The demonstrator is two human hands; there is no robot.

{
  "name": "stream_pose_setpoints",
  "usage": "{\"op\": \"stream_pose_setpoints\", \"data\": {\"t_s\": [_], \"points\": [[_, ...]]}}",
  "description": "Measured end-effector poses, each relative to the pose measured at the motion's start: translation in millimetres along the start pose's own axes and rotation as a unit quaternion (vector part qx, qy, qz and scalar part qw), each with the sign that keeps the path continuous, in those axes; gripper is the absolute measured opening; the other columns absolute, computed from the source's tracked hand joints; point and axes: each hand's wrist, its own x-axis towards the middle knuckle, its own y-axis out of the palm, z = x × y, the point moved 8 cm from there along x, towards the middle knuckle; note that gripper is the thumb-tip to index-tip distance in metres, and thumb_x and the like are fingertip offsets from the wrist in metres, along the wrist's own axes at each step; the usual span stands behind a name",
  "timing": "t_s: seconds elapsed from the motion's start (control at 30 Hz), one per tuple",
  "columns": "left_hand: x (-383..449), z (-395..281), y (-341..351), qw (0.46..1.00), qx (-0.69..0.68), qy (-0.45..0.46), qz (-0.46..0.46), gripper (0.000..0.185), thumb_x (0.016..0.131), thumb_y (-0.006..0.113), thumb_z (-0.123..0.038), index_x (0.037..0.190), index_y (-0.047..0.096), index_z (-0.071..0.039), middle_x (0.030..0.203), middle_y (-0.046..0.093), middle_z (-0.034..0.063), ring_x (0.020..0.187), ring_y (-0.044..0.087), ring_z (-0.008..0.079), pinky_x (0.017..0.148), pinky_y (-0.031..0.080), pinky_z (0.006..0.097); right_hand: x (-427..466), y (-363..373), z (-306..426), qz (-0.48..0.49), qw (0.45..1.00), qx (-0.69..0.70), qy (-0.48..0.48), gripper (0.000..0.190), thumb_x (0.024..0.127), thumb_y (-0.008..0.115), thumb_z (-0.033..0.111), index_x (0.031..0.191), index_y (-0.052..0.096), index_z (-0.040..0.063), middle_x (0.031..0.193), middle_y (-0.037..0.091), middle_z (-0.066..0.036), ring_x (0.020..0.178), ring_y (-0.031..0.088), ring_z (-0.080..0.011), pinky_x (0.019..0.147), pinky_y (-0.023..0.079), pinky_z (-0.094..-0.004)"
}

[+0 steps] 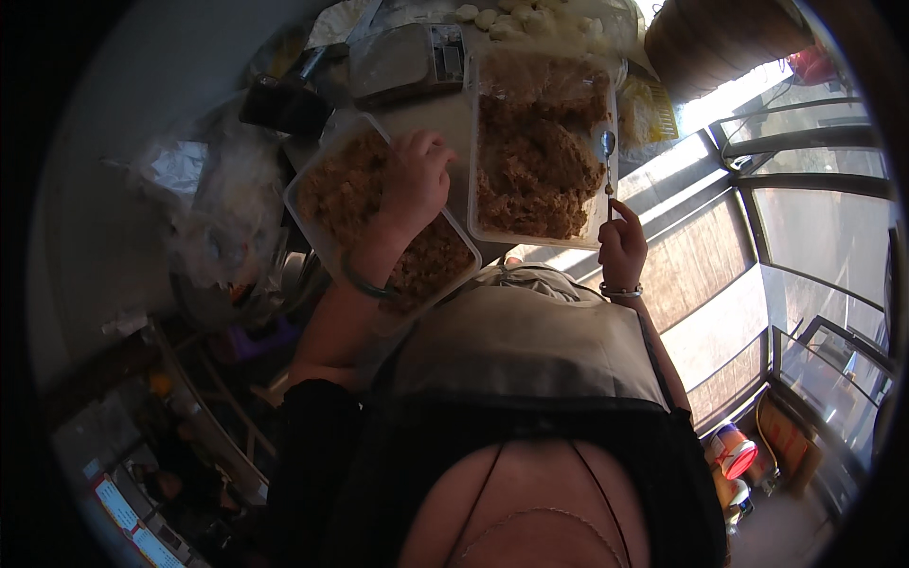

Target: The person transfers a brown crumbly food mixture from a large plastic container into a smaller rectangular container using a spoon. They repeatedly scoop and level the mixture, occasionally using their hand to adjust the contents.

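Note:
My right hand (622, 240) grips the handle of a metal spoon (608, 145), its bowl pointing away from me along the right rim of a large clear plastic tub. That tub (600, 240) holds brown minced filling (536, 174), with clear film over its far part. A second, tilted plastic tub (307, 170) of similar filling (341, 188) lies to its left. Over this tub's right rim hangs my left hand (419, 174), fingers curled; whether anything is inside them is hidden. My left forearm crosses above the filling, a green bangle at the wrist.
Beyond the tubs stand a kitchen scale (390, 65) and pale dough pieces (522, 21). A black object (285, 106) sits by the left tub, near crumpled plastic bags (227, 206). A large brown ribbed container (721, 42) rises at far right. A bucket (735, 454) stands lower right.

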Motion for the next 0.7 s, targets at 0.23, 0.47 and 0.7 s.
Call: {"op": "stream_pose_setpoints", "data": {"t_s": [0.23, 0.47, 0.7], "points": [[-24.5, 32.1, -8.1, 0.983, 0.164, 0.044, 0.072, 0.012, 0.074, 0.052, -0.002, 0.081, 0.062, -0.001, 0.1, 0.05, 0.0135, 0.108, 0.041, 0.0318, 0.093, 0.034, 0.0444, 1.7, 1.9, 0.8, 0.013, 1.0, -0.014, -0.012, 0.035, 0.078, 0.046, 0.0, 0.112, 0.053, 0.001, 0.061, 0.051, 0.001, 0.051, 0.045, -0.0046, 0.044, 0.037, -0.0195], [-30.3, 2.4, 3.5, 0.984, 0.131, 0.102, 0.059, 0.006, 0.074, 0.052, -0.003, 0.069, 0.057, -0.002, 0.096, 0.052, 0.014, 0.106, 0.042, 0.0324, 0.092, 0.034, 0.044, 0.3, 2.4, 2.5, 0.005, 1.0, 0.008, 0.004, 0.035, 0.078, 0.046, 0.0, 0.113, 0.053, 0.0, 0.061, 0.051, 0.0, 0.05, 0.044, -0.0043, 0.044, 0.036, -0.0189], [-29.4, -5.6, 11.0, 0.985, -0.093, 0.05, 0.136, 0.01, 0.071, 0.049, 0.004, 0.063, 0.053, -0.001, 0.103, 0.053, 0.0131, 0.103, 0.045, 0.0284, 0.09, 0.035, 0.0407, 0.5, 1.4, 1.7, -0.005, 1.0, 0.009, 0.003, 0.035, 0.078, 0.046, 0.0, 0.113, 0.053, 0.001, 0.061, 0.051, 0.001, 0.049, 0.044, -0.0042, 0.043, 0.036, -0.0187]]}}
